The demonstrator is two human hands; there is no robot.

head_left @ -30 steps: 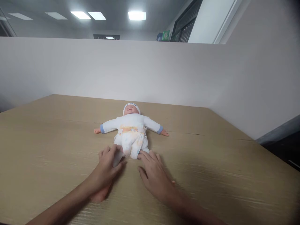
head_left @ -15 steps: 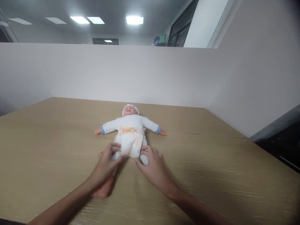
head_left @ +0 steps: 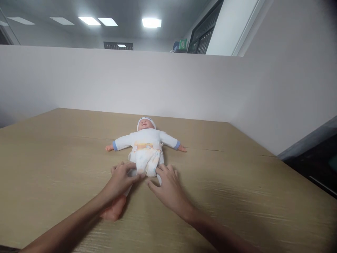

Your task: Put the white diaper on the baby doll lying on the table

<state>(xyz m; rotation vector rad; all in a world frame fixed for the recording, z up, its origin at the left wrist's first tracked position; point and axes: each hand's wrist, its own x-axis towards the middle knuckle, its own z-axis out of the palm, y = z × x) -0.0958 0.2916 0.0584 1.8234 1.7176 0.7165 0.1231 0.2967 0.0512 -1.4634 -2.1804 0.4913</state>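
No text can be read. Dark lettering runs along the white cap [head_left: 145,118] on the doll [head_left: 147,135], too small to make out; the print on the diaper's [head_left: 144,160] orange waistband [head_left: 143,146] and the distant green package [head_left: 183,43] is likewise illegible.

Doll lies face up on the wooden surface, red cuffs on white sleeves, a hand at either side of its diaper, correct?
Not quite: the head view shows blue cuffs. The doll lies face up on the wooden surface, sleeves white, left hand and right hand flanking its diaper.
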